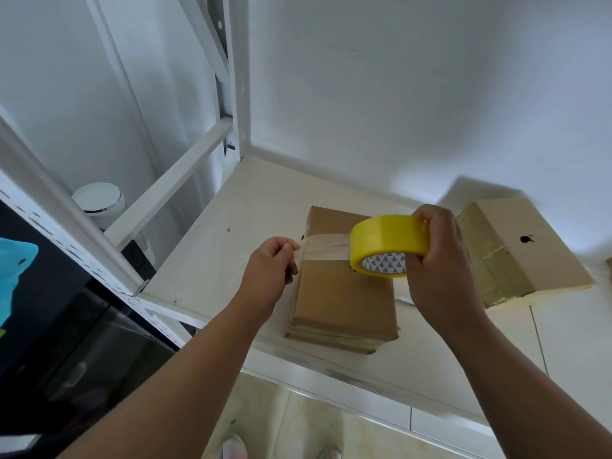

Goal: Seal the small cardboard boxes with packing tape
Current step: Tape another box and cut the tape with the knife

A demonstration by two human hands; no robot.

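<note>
Cardboard box (341, 299) lies flat on white shelf (231, 233), beneath both hands. Left hand (270, 271) pinches the free end of clear tape strip (326, 248); right hand (440, 256) grips yellow tape roll (384, 236), whose core is printed with small triangles, no legible text. Second box (536, 256), at right, bears a small black apple-shaped mark (526, 239).
</note>
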